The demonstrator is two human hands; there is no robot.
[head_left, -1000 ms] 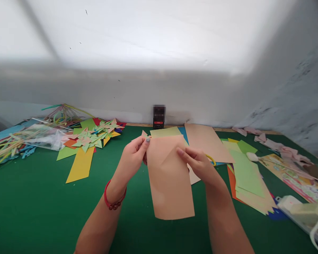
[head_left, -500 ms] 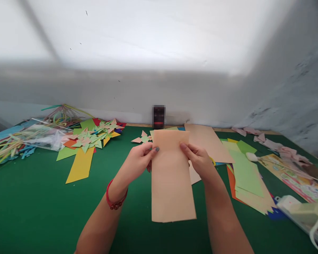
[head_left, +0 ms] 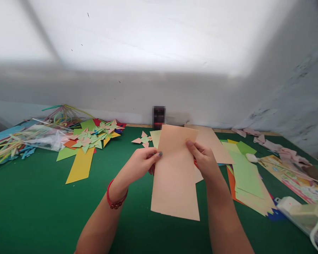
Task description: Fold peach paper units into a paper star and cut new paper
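Observation:
A long peach sheet of paper (head_left: 176, 180) is held up in front of me, above the green tabletop (head_left: 55, 211). My left hand (head_left: 145, 160) pinches its left edge, thumb on the front and fingers behind. At its upper right edge, my right hand (head_left: 202, 155) grips the paper with the thumb on its face. A bit of red shows beside my right fingers; I cannot make out what it is. Behind the held sheet lies a larger peach sheet (head_left: 219, 146). Just left of it rests a pink and green folded paper star (head_left: 143, 139).
Several folded paper stars (head_left: 87, 140) lie on coloured paper at the left, near a yellow strip (head_left: 81, 165) and a heap of pipe cleaners (head_left: 7, 150). Green sheets (head_left: 247, 180), a glue gun (head_left: 251, 157) and a white-handled box (head_left: 304, 218) are at the right.
The peach sheet has tilted clockwise and shifted slightly right, its top now leaning right. My right hand has moved a little right with it; both hands keep their hold.

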